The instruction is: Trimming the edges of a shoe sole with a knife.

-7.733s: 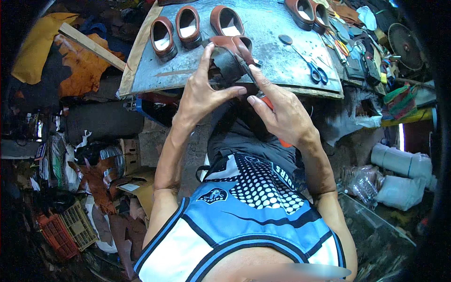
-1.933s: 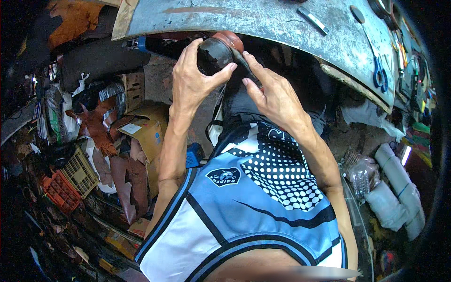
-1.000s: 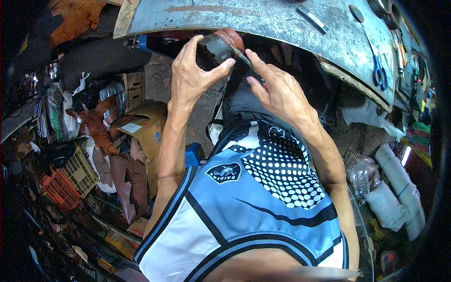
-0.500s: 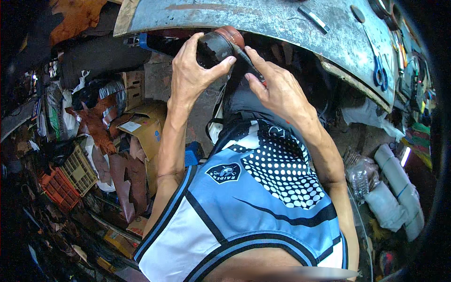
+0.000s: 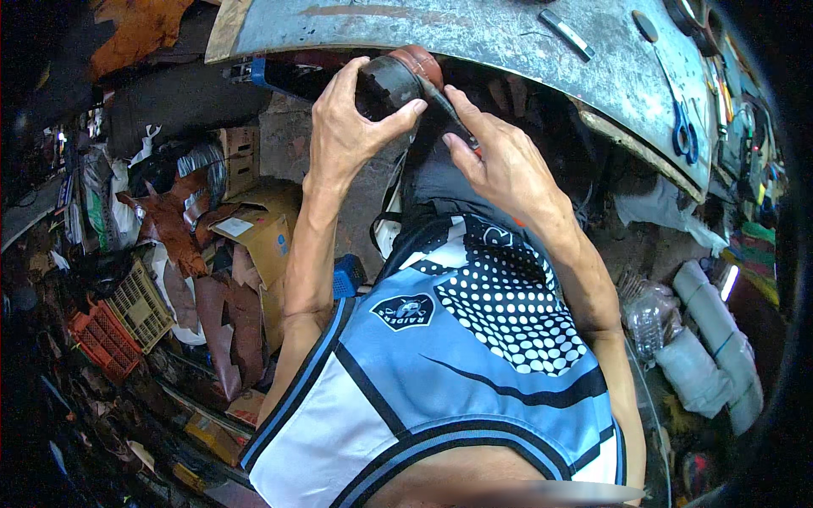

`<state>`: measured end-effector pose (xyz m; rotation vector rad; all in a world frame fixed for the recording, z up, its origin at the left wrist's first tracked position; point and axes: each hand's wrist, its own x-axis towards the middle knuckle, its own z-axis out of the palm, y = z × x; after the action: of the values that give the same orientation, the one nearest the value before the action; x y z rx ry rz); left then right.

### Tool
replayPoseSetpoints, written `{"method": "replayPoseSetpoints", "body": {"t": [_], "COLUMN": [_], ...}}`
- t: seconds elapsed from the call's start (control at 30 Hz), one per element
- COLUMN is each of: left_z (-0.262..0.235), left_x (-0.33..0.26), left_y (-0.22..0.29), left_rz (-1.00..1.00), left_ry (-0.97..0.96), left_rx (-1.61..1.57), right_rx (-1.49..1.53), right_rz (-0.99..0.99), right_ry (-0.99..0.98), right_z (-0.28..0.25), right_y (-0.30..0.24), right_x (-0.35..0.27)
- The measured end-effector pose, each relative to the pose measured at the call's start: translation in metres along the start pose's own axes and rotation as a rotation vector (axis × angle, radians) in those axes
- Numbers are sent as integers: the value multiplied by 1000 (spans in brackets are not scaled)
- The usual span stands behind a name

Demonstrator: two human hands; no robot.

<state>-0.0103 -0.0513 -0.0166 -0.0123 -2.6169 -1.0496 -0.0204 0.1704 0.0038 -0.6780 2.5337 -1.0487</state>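
Observation:
My left hand (image 5: 347,123) is wrapped round a rounded piece that looks like a shoe, with a dark sole-like side (image 5: 386,87) and a reddish-brown leather part (image 5: 417,64). Its thumb presses the near side and its fingers go behind. In my right hand (image 5: 506,158) is a narrow dark tool (image 5: 447,110), with a little red showing near the palm. The tool's far end lies against the seam between dark side and brown leather. Whether it is a knife or a file I cannot tell. Both hands work just off the table's front edge, above my lap.
The worn metal-topped table (image 5: 483,34) curves across the front. On it lie a flat metal bar (image 5: 566,35), blue-handled scissors (image 5: 683,127) and a dark oval piece (image 5: 644,25). Leather scraps (image 5: 229,322), a cardboard box (image 5: 258,237) and plastic crates (image 5: 140,305) crowd the left; wrapped rolls (image 5: 720,339) lie right.
The shoe-like piece and both hands keep nearly the same place. The tool and right hand have shifted only very slightly.

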Motion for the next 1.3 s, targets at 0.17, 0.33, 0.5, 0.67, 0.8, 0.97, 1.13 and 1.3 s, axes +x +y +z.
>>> {"method": "replayPoseSetpoints", "body": {"t": [0.17, 0.33, 0.5, 0.67, 0.8, 0.97, 1.13, 1.3], "left_z": [-1, -1, -1, 2, 3, 2, 3, 3], "left_x": [1, 1, 2, 1, 1, 1, 1, 1], "left_y": [2, 4, 9, 8, 5, 7, 6, 6], "left_rz": [-12, -112, -147, -144, -109, -142, -237, -263], "left_ry": [-18, -60, -68, -50, -18, -35, -30, -40], "left_rx": [-14, -100, -131, -133, -139, -193, -277, -297], "right_rx": [10, 23, 35, 42, -7, -19, -1, 10], "right_rz": [-56, -72, -72, -54, -78, -45, -55, -53], "right_ry": [73, 93, 107, 86, 95, 54, 69, 70], "right_z": [5, 9, 9, 6, 6, 3, 7, 8], "right_y": [5, 9, 5, 2, 1, -2, -1, 2], "right_x": [-4, -7, -3, 0, 2, -1, -5, -8]}}
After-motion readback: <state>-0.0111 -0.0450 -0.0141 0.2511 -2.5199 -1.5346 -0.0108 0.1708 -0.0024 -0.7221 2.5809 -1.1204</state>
